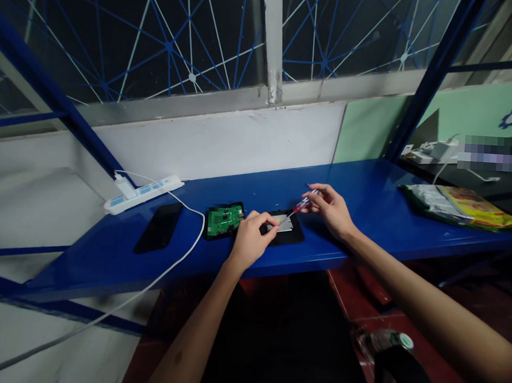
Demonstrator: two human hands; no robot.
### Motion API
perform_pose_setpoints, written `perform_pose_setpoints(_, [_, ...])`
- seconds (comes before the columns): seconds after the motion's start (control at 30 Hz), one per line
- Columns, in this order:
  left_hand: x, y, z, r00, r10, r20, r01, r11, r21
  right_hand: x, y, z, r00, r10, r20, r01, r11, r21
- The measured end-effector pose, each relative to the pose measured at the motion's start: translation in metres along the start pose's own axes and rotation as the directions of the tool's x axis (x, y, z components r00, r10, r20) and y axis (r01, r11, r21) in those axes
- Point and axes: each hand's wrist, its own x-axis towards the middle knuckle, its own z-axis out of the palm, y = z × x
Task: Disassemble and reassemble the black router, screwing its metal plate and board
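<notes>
My right hand (328,207) grips the clear handle of a screwdriver (304,201), its shaft slanting down to the left. The tip reaches a silver metal plate (286,223) lying on a black casing part (295,234). At the shaft's lower end, the thumb and forefinger of my left hand (253,235) are pinched together by the plate; anything between them is too small to make out. Left of that hand, a green circuit board (225,219) sits in a black case, its right edge close to my fingers.
A black phone (159,228) lies left of the circuit board. Behind it is a white power strip (145,194) whose cable (182,255) hangs over the front edge of the blue table (360,192). A shiny food packet (458,207) lies at right; a bottle (383,341) is below.
</notes>
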Motion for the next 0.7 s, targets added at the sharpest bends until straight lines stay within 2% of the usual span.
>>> perform_pose_setpoints(0.7, [-0.0007, -0.0001, 0.0005, 1.000, 0.009, -0.017, -0.009, 1.000, -0.016, 0.0006, 0.0013, -0.0010, 1.000, -0.010, -0.006, 0.010, 1.000, -0.014])
